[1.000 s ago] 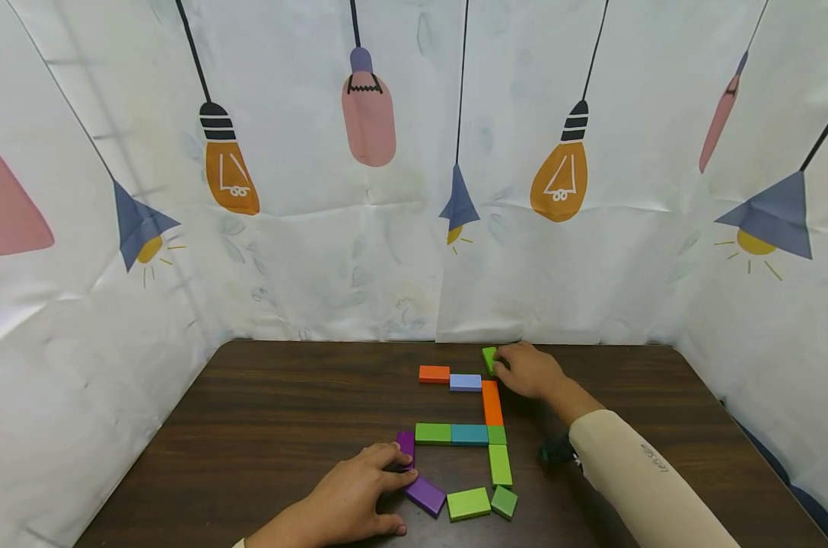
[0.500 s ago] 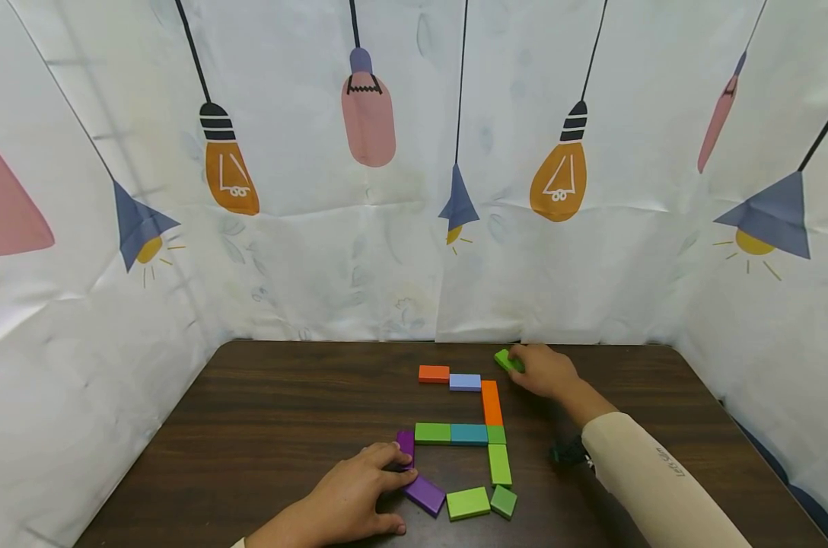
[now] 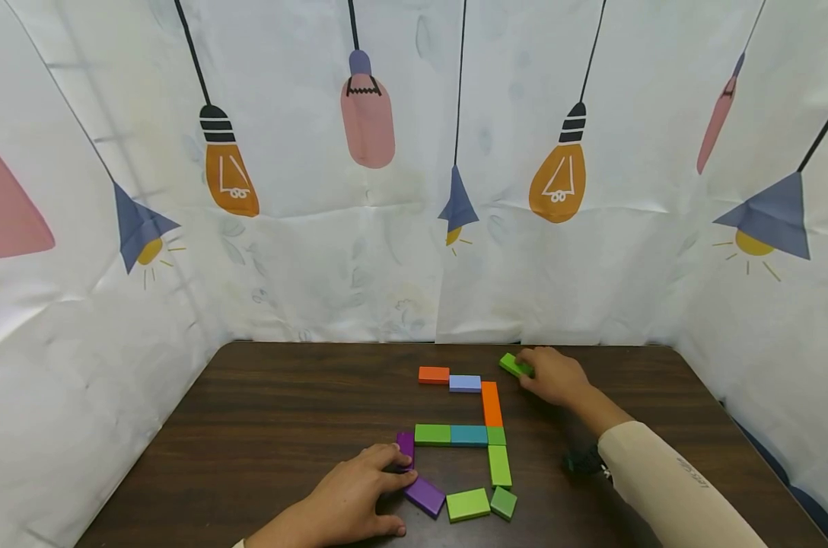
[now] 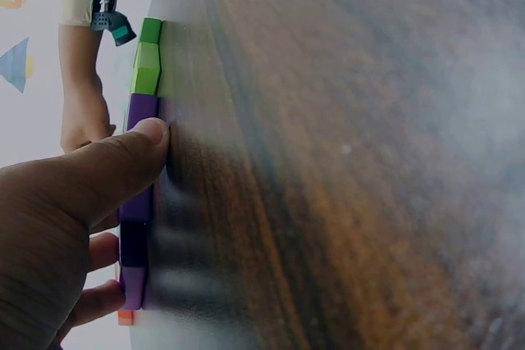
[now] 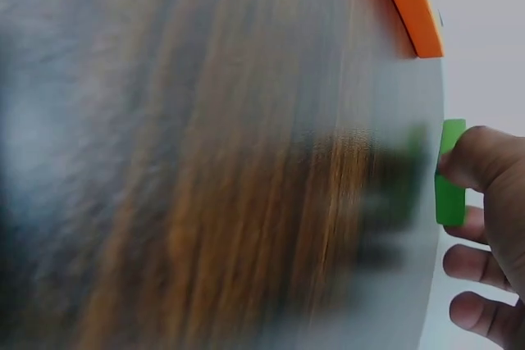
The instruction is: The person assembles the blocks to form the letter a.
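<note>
My right hand [image 3: 556,376] pinches a bright green block [image 3: 511,364] between thumb and fingers near the table's back edge. In the right wrist view this block [image 5: 450,202] shows on both sides of the thumb, its reflection on the tabletop beside it. My left hand [image 3: 359,491] rests with relaxed fingers at two purple blocks, the upright one [image 3: 405,441] and the slanted one [image 3: 426,496]. The left thumb [image 4: 123,153] overlaps the purple pieces in the left wrist view. From there a light green block [image 3: 468,505] and a small green block [image 3: 504,503] continue the row.
Other blocks form an angular outline: light green [image 3: 499,466], small green [image 3: 496,435], teal [image 3: 469,435], green [image 3: 432,434], tall orange [image 3: 492,404], light blue [image 3: 465,383] and orange-red [image 3: 434,375]. A lamp-printed cloth [image 3: 386,266] stands behind the dark wooden table [image 3: 284,411].
My right hand has moved right with the green block, away from the tall orange block's top end, and the block has turned to a slant. The left hand and the outline have stayed put.
</note>
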`<state>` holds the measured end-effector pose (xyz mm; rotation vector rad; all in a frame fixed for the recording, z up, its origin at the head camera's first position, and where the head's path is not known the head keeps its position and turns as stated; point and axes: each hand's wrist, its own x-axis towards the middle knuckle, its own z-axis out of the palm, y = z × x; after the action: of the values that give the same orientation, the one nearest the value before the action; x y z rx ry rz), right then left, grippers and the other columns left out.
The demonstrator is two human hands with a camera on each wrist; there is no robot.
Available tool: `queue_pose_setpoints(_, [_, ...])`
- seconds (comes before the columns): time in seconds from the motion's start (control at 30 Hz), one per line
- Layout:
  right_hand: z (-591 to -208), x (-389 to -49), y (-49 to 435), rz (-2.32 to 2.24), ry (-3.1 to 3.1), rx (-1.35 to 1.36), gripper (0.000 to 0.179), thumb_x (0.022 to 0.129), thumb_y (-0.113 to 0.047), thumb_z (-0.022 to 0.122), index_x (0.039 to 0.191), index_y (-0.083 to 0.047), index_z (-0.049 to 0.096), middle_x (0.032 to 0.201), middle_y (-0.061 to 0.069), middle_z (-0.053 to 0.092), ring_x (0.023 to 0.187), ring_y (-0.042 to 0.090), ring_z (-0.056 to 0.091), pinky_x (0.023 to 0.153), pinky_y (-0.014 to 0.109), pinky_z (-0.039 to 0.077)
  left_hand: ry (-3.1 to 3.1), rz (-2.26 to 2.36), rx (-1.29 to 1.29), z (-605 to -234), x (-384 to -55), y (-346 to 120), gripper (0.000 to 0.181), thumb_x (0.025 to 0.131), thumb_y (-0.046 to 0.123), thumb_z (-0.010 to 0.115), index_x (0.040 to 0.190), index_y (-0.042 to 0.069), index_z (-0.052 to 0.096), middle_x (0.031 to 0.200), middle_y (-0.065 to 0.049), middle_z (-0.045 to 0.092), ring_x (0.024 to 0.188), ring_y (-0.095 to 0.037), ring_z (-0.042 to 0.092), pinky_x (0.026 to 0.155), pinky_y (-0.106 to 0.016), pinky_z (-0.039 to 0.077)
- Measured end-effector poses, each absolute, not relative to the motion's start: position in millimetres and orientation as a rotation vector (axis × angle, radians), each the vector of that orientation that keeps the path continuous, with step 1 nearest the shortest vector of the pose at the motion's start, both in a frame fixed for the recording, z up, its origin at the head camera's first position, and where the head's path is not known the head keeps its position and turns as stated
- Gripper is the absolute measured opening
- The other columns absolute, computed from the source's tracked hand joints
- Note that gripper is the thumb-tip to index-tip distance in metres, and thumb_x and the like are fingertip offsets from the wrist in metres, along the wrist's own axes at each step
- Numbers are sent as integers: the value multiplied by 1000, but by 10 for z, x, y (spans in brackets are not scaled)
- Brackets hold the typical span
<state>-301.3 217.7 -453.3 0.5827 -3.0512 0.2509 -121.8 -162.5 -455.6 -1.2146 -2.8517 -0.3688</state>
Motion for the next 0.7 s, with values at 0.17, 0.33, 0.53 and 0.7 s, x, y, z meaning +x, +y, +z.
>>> queue_pose_setpoints(0.17, [-4527,-2915,2230,277,-2973,642,35,93,-26,73,126,-15,70,122,9,68,103,26,63,72,45,55,-2880,-375,-1204,-4543,-1214,-1625,66,86,59,77,139,22,67,140,5,56,131,-22,51,83,-41,58])
queue_pose_setpoints(0.33, [-4540,-2798,2296,262,-2904,714,33,91,-27,76,122,-15,72,115,6,69,97,23,63,64,39,54,-2884,-374,-1202,-4548,-1216,-1623,66,85,59,77,139,22,67,140,5,56,131,-22,51,83,-41,58])
queue_pose_setpoints(0.53, [-4537,-2615,2346,239,-2853,763,31,89,-28,79,118,-17,73,105,2,68,89,18,61,60,34,51,-2889,-370,-1207,-4551,-1218,-1622,66,86,59,77,139,21,67,140,4,56,131,-22,51,84,-41,58])
queue_pose_setpoints(0.7, [-4551,-2474,2387,261,-2823,783,31,88,-28,80,118,-19,73,106,0,68,90,18,62,56,30,49,-2884,-369,-1207,-4552,-1219,-1621,66,86,58,77,139,21,67,140,4,56,132,-23,51,85,-42,57])
